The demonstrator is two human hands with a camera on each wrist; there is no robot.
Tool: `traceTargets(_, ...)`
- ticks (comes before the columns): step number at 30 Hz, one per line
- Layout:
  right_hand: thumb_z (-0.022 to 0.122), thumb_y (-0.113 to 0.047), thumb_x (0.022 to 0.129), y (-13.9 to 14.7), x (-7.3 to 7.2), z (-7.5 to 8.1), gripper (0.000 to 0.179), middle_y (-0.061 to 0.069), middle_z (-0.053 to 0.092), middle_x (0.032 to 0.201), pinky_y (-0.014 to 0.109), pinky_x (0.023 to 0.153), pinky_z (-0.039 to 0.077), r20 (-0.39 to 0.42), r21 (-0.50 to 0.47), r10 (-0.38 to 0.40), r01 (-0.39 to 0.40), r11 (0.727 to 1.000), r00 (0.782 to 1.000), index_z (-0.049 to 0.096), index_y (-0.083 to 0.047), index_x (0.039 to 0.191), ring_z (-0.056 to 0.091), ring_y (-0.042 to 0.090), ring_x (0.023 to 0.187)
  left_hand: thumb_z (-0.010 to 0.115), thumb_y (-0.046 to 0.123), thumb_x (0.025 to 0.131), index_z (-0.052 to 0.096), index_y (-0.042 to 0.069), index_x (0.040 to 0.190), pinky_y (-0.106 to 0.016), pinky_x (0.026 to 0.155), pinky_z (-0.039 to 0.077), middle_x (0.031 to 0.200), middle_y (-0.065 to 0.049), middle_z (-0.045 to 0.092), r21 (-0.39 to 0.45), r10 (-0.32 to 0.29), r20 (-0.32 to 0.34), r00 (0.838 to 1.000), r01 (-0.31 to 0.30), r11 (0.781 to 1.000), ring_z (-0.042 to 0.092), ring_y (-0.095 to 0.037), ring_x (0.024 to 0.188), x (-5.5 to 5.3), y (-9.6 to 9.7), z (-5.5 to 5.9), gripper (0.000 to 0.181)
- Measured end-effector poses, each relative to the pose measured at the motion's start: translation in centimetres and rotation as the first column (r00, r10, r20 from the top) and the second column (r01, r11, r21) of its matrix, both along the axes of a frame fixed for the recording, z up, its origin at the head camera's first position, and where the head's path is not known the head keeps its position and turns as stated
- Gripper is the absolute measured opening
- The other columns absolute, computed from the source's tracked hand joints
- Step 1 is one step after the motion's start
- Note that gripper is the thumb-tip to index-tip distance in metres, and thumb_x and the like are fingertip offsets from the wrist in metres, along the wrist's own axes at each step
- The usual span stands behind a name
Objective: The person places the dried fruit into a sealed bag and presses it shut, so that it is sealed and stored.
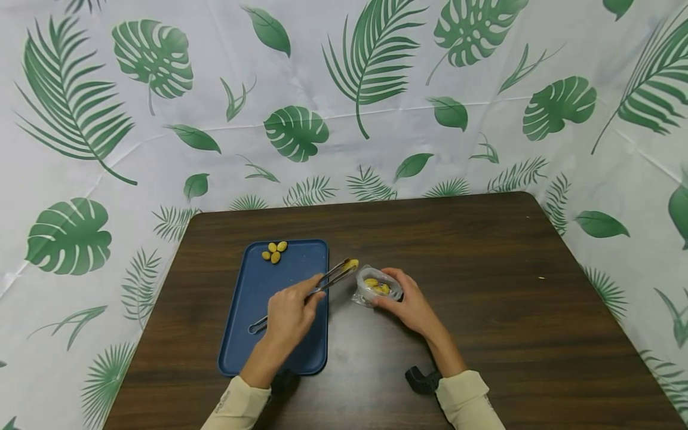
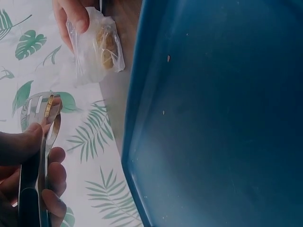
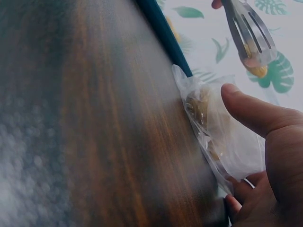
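Note:
My left hand grips metal tongs over the right edge of the blue tray. Between the tong tips is a small yellow oval piece; the left wrist view shows the slotted tong head around it. A clear plastic bag, its mouth spread open, is held by my right hand just right of the tong tips. Several similar yellow pieces lie inside the bag. In the right wrist view, my thumb presses on the bag's side.
Several yellow pieces sit near the tray's far left corner. Tiny crumbs dot the tray. The brown wooden table backs onto a leaf-patterned cloth. A small pale scrap lies on the table's right side.

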State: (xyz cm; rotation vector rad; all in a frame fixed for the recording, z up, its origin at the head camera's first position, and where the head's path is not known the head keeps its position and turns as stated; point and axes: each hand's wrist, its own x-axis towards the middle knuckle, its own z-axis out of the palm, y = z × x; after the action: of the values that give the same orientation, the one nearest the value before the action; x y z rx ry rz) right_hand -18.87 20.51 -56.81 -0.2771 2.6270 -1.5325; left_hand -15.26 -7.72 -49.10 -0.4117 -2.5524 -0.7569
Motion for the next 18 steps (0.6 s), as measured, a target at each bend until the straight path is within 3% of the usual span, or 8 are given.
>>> traceTargets(18, 0.082, -0.046, 0.087, -0.13, 0.05, 0.31, 0.069, 0.008, 0.054, 0.148, 0.064, 0.106, 0.037, 0.012, 0.0, -0.007, 0.007, 1.0, 1.0, 0.051, -0.029, 0.146, 0.042, 0.036, 0.14, 0.081, 0.024, 0.09, 0.077, 0.015, 0.123, -0.025, 0.051, 0.043, 0.107, -0.006, 0.081, -0.026, -0.036, 0.047, 0.998, 0.038, 0.999, 0.064, -0.011, 0.056, 0.03, 0.61, -0.02, 0.035)
